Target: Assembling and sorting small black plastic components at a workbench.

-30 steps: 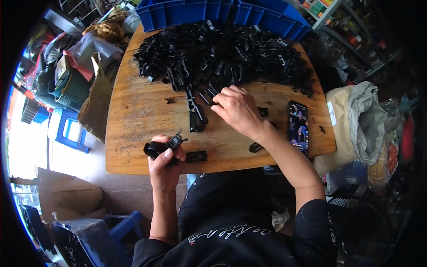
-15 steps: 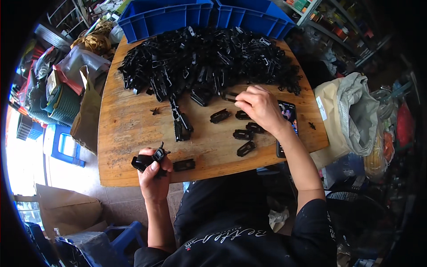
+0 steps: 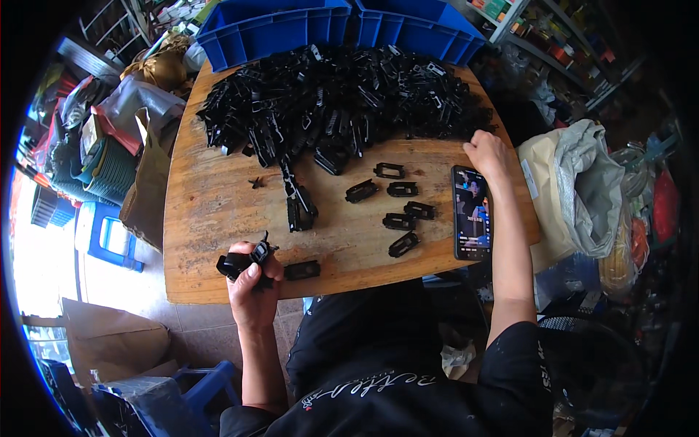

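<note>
Over the near left edge of the wooden table [image 3: 211, 218], the left hand [image 3: 251, 291] has its fingers wrapped around black parts [image 3: 234, 266], the thumb pressed against them, with a flat black piece [image 3: 302, 270] lying just beside it. At the right end of the heaped black pieces [image 3: 335, 102], the right hand [image 3: 486, 153] curls its fingers inward, tips hidden, so whether they pinch anything I cannot tell, while six small black frames [image 3: 402, 195] lie in a loose group left of the phone [image 3: 472, 211]

The left hand [image 3: 252, 295] and right hand [image 3: 487, 153] were bare; the black top [image 3: 429, 419] had short sleeves [image 3: 514, 357], white script lettering [image 3: 378, 390] and a red mark [image 3: 306, 407].
</note>
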Motion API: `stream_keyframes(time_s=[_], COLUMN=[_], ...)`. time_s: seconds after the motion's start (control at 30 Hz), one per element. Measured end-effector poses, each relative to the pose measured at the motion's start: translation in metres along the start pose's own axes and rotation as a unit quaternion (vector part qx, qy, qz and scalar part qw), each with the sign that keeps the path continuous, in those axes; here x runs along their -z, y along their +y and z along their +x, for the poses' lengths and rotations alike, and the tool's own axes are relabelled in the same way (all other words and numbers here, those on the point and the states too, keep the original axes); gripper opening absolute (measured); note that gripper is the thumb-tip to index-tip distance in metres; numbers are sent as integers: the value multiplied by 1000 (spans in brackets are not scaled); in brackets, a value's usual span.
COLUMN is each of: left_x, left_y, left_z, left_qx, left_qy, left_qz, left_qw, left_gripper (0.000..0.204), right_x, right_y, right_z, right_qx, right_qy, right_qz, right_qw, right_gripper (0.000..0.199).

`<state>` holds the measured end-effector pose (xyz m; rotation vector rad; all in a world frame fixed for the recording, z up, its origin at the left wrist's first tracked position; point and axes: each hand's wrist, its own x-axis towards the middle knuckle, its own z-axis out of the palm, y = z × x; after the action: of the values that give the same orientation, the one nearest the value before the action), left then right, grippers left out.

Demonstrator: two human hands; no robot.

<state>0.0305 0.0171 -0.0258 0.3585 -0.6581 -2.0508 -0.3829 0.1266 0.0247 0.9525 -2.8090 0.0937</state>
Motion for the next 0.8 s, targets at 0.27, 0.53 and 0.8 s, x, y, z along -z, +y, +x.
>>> stream_keyframes(time_s=[0.27,0.53,0.8], left_x=[1,-5,-9], left_y=[3,1,2], left_z=[1,-2,0], left_qx=[18,0,15], left_qy=[-14,10,12], left_qz=[49,18,63], left_qw=[999,1000,998], left_gripper=[34,34,36], right_x=[28,15,8], right_y=[-81,-91,-93], right_z=[-67,-63,-58], right_qx=[381,395,403], right_qy=[20,-1,-5], right_qz=[278,228,259], right_qw=[881,890,878], right_gripper=[27,25,17])
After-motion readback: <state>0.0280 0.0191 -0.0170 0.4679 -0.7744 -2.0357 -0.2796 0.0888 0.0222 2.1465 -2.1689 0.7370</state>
